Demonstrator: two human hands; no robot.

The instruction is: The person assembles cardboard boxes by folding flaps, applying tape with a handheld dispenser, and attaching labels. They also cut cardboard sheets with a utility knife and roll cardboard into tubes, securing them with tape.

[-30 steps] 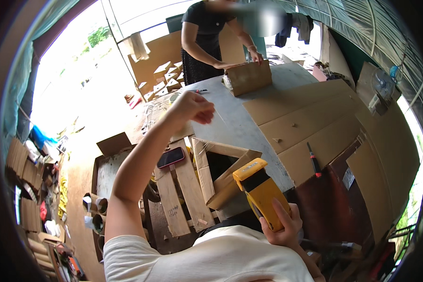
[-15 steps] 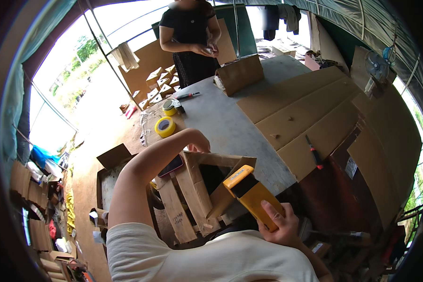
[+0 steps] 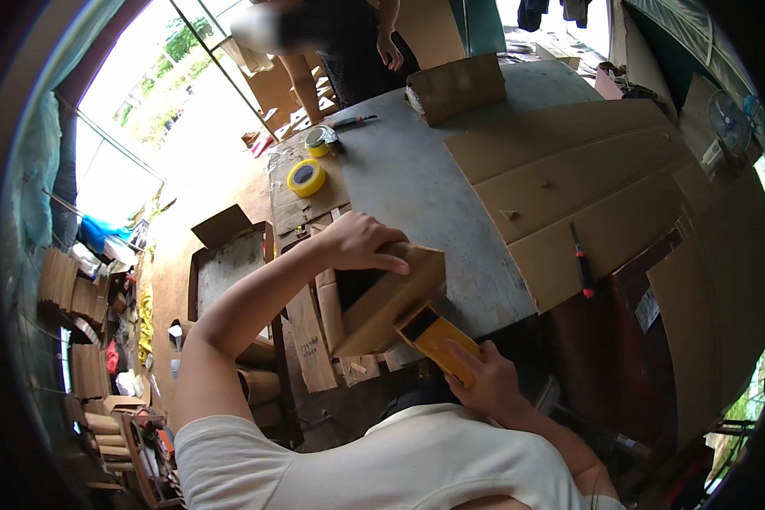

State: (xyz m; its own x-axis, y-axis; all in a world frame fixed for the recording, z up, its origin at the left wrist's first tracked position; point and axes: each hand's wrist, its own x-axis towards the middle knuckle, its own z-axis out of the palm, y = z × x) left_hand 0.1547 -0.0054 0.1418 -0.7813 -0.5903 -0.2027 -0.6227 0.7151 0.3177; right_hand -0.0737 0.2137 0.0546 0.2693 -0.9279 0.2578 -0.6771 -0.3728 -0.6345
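A brown cardboard box (image 3: 387, 316) with a dark, open middle stands tilted by the near edge of the bench (image 3: 484, 285). A long, blocky yellow tool (image 3: 440, 342), darkly recessed near its tip, slants toward it; whether they touch is unclear.

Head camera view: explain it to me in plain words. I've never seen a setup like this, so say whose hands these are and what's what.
There is no machine here: these are a person's bare hands, seen from a wide fisheye camera on that person's head, looking down. That lens bends straight edges near the rim.

The left hand grips the top of a brown cardboard frame. The right hand holds a yellow tool, its front end close to the cardboard; I can't tell whether they touch.

On the grey table lie a yellow tape roll and a flat cardboard sheet, with a red-and-black tool on it. Another person stands across the table.
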